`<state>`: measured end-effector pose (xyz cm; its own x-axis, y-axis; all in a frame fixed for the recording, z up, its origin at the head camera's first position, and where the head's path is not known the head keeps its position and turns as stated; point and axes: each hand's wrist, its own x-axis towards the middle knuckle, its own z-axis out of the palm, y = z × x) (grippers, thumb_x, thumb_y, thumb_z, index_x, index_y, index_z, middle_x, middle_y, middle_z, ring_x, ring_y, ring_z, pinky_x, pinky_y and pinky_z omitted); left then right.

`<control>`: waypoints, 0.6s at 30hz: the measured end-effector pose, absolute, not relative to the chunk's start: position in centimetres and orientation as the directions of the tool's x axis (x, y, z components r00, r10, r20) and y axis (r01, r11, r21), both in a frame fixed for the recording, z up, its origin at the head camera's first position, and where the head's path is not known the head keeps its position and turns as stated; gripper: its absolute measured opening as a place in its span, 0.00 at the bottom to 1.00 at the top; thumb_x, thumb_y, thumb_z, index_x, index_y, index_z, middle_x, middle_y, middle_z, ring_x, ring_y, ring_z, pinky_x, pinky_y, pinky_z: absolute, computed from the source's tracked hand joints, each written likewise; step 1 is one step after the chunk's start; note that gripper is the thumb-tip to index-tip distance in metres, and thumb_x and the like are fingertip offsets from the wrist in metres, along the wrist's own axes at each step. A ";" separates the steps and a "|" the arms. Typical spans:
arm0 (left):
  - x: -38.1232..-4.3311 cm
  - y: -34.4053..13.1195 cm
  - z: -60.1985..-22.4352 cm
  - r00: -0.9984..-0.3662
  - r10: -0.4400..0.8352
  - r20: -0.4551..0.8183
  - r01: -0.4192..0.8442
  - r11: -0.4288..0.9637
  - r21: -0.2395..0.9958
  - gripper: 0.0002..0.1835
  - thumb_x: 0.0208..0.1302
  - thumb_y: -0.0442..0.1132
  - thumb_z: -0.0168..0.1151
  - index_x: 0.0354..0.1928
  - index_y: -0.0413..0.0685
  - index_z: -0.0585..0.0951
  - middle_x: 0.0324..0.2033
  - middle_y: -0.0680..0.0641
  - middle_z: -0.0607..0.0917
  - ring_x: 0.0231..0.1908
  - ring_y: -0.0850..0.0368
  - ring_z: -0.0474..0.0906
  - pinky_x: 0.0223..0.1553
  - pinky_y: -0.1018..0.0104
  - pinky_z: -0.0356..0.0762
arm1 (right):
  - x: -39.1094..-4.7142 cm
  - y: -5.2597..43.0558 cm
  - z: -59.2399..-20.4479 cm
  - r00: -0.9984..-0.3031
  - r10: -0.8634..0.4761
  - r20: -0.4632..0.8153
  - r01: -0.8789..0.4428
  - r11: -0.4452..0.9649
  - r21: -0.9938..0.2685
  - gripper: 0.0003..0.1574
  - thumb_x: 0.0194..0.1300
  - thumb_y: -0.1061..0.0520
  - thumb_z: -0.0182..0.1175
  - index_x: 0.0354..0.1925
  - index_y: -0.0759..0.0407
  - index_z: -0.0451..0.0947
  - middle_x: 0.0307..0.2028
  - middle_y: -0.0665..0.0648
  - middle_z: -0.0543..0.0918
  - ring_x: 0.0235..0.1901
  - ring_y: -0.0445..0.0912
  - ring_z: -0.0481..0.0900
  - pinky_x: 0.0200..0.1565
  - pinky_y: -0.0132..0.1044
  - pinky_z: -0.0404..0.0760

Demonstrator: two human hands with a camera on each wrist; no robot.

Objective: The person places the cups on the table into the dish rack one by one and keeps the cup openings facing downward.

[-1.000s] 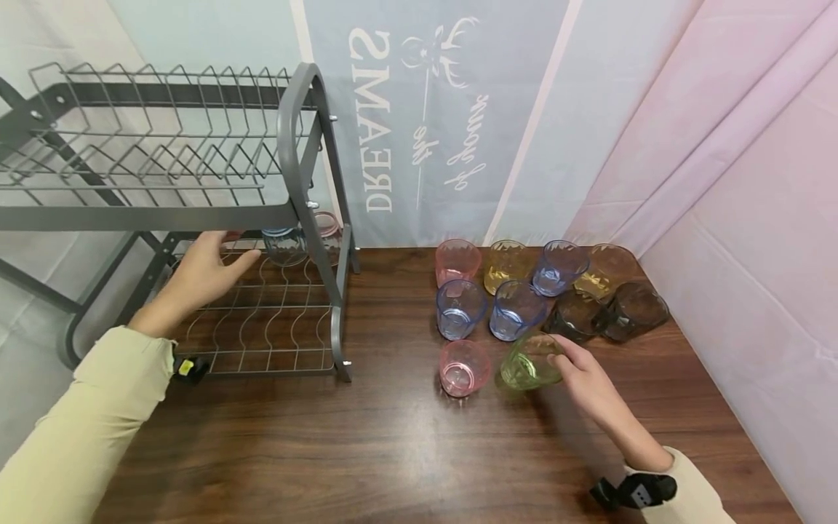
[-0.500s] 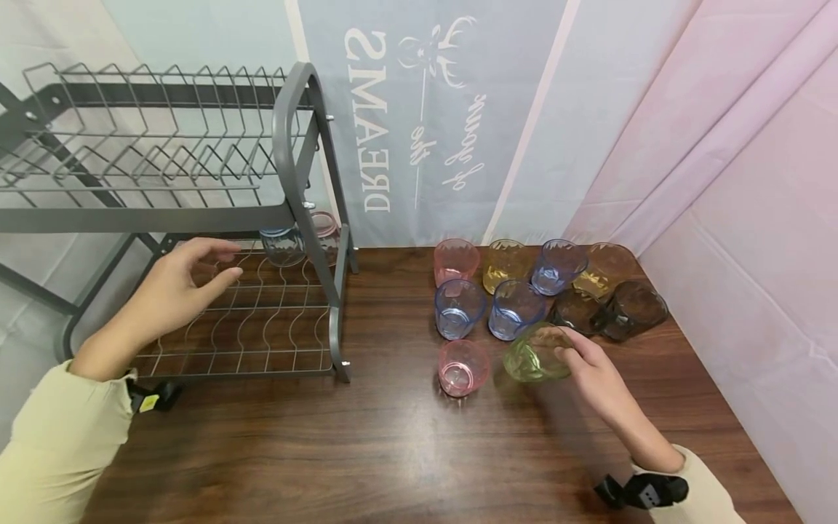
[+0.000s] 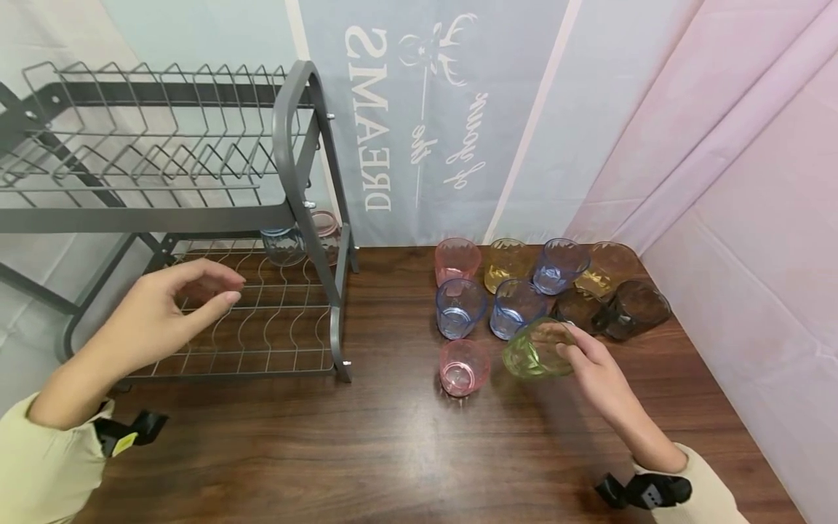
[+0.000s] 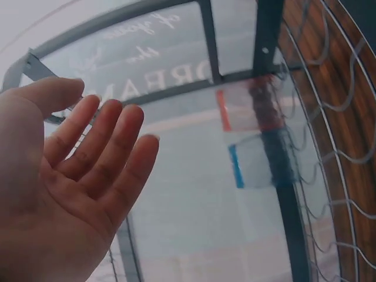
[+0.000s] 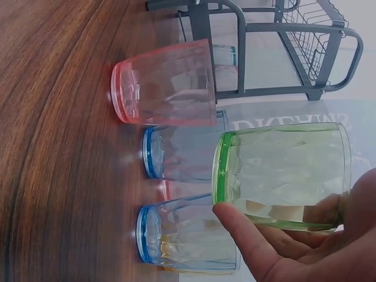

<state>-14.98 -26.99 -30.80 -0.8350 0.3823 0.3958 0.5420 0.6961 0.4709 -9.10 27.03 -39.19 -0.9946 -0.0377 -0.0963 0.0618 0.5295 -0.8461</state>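
My right hand [image 3: 596, 371] grips a green glass [image 3: 535, 351] by its side, thumb and fingers around it. In the right wrist view the green glass [image 5: 282, 176] is held above the table, with its thick base toward the left. Beside it on the table stands a pink glass [image 3: 464, 369], and behind are two blue glasses [image 3: 460, 309]. My left hand [image 3: 164, 309] hovers over the rack's lower shelf [image 3: 268, 320], fingers loosely bent and holding nothing. In the left wrist view the palm of my left hand [image 4: 82, 158] shows bare. A blue-rimmed glass [image 3: 284, 245] and a pink-rimmed glass [image 3: 325, 231] sit upside down on that shelf.
A two-tier grey dish rack [image 3: 301, 167] stands at the left, its upper wire basket [image 3: 164, 138] above the lower shelf. Further glasses, including amber glasses [image 3: 505, 266] and dark glasses [image 3: 635, 309], stand at the back right. A printed curtain [image 3: 419, 116] hangs behind.
My left hand has drawn back from under the upper tier toward the front left. My right hand has raised and tilted the green glass slightly. The other glasses stay put.
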 end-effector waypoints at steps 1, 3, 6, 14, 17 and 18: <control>-14.8 -26.8 -30.7 -0.833 0.390 0.391 0.547 0.684 0.483 0.14 0.64 0.30 0.70 0.48 0.54 0.85 0.38 0.54 0.88 0.34 0.73 0.81 0.33 0.79 0.73 | -9.1 27.0 -39.2 -0.995 -0.040 -0.087 0.052 0.526 -0.849 0.27 0.80 0.60 0.42 0.70 0.73 0.66 0.73 0.74 0.60 0.77 0.66 0.42 0.72 0.66 0.48; -14.3 -26.2 -30.3 -0.829 0.408 0.381 0.557 0.664 0.500 0.15 0.64 0.30 0.70 0.48 0.56 0.85 0.39 0.56 0.87 0.35 0.71 0.82 0.35 0.79 0.74 | -9.2 26.8 -39.2 -0.997 -0.061 -0.051 0.013 0.518 -0.855 0.26 0.80 0.61 0.42 0.69 0.71 0.68 0.69 0.72 0.69 0.76 0.62 0.52 0.73 0.53 0.56; -13.6 -25.4 -29.9 -0.817 0.445 0.366 0.577 0.640 0.507 0.18 0.62 0.29 0.71 0.49 0.58 0.84 0.41 0.60 0.86 0.37 0.70 0.82 0.37 0.79 0.74 | -9.2 26.6 -39.1 -0.996 -0.094 0.000 -0.048 0.498 -0.866 0.24 0.80 0.63 0.40 0.68 0.68 0.70 0.62 0.69 0.78 0.68 0.48 0.70 0.64 0.33 0.68; -13.0 -22.9 -28.9 -0.757 0.544 0.361 0.646 0.543 0.536 0.22 0.59 0.27 0.72 0.51 0.59 0.83 0.43 0.61 0.85 0.38 0.67 0.82 0.38 0.77 0.76 | -9.1 26.2 -38.8 -0.994 -0.107 0.032 -0.078 0.458 -0.885 0.26 0.80 0.64 0.39 0.70 0.68 0.68 0.60 0.69 0.79 0.53 0.28 0.77 0.49 0.23 0.75; -12.7 -22.0 -28.8 -0.731 0.585 0.352 0.667 0.499 0.554 0.22 0.59 0.27 0.72 0.52 0.59 0.82 0.44 0.61 0.85 0.40 0.66 0.82 0.41 0.76 0.77 | -9.1 26.1 -38.8 -0.992 -0.120 0.033 -0.084 0.447 -0.891 0.26 0.81 0.63 0.38 0.70 0.68 0.67 0.60 0.69 0.79 0.54 0.29 0.76 0.50 0.23 0.75; -12.5 -21.7 -28.8 -0.723 0.596 0.350 0.672 0.487 0.559 0.23 0.59 0.28 0.72 0.53 0.58 0.82 0.45 0.61 0.85 0.41 0.65 0.82 0.42 0.76 0.77 | -9.1 26.1 -38.8 -0.991 -0.129 0.031 -0.085 0.440 -0.894 0.26 0.81 0.63 0.38 0.70 0.67 0.67 0.61 0.69 0.79 0.54 0.30 0.77 0.49 0.24 0.76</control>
